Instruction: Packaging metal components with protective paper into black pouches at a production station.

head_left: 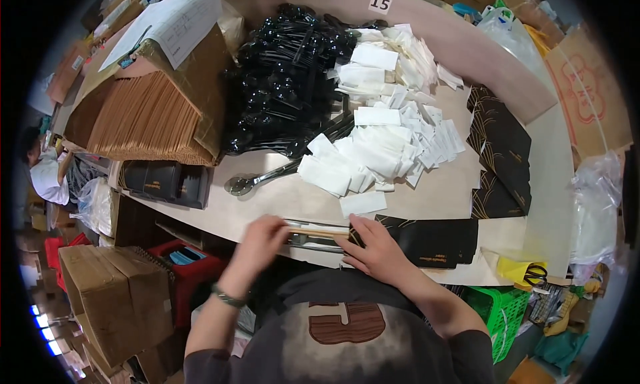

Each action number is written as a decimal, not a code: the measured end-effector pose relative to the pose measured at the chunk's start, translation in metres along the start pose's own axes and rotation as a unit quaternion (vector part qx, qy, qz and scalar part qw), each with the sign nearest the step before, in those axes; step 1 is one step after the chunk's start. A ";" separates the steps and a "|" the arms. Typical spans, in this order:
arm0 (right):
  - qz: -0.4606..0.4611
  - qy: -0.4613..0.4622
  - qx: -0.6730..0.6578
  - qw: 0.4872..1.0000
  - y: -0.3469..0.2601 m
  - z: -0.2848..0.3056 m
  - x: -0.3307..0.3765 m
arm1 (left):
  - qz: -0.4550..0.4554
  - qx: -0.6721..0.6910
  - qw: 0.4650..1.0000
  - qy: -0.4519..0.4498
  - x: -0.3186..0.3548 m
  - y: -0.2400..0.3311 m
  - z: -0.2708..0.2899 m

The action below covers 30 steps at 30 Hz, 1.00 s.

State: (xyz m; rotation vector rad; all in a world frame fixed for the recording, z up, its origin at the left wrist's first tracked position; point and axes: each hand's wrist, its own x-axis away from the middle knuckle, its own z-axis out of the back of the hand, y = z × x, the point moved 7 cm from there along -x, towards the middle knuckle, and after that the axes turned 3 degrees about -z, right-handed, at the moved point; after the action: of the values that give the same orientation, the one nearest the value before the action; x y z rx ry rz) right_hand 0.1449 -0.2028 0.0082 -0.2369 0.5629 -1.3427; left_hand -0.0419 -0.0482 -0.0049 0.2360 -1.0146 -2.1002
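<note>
My left hand [265,237] is closed on the left end of a narrow cutlery bundle [310,232] at the table's near edge. The bundle shows a tan stick, a white packet and dark or clear plastic. My right hand [380,247] holds the bundle's right end by the mouth of a black paper sleeve [427,241] with gold lines. Whether the bundle's end is inside the sleeve, I cannot tell. Beyond my hands lie a pile of white packets [380,147], a heap of black plastic spoons [287,84] and one wrapped spoon [240,184].
A carton [210,71] of upright brown paper pieces stands at the left, under a clipboard of papers [167,24]. Black sleeves [500,151] lie at the right, more [160,183] at the left. A raised rim [460,34] borders the table. Scissors [535,274] lie at the right edge.
</note>
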 end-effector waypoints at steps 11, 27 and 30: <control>-0.035 0.013 0.004 0.999 0.006 0.005 -0.008 | -0.137 0.147 0.977 -0.068 -0.004 0.087 -0.076; -0.059 -0.048 0.058 0.995 0.080 0.106 0.044 | -0.050 0.151 0.965 -0.209 0.000 0.064 -0.072; -0.029 -0.065 0.024 0.997 0.054 0.041 0.037 | -0.252 0.195 0.911 -0.261 0.009 0.124 -0.119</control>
State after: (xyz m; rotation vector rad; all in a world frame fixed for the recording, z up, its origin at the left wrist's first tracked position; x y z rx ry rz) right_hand 0.2163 -0.2324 0.0076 -0.3009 0.4173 -1.3846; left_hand 0.0779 -0.1716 0.0079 0.1383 -1.8651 -2.4651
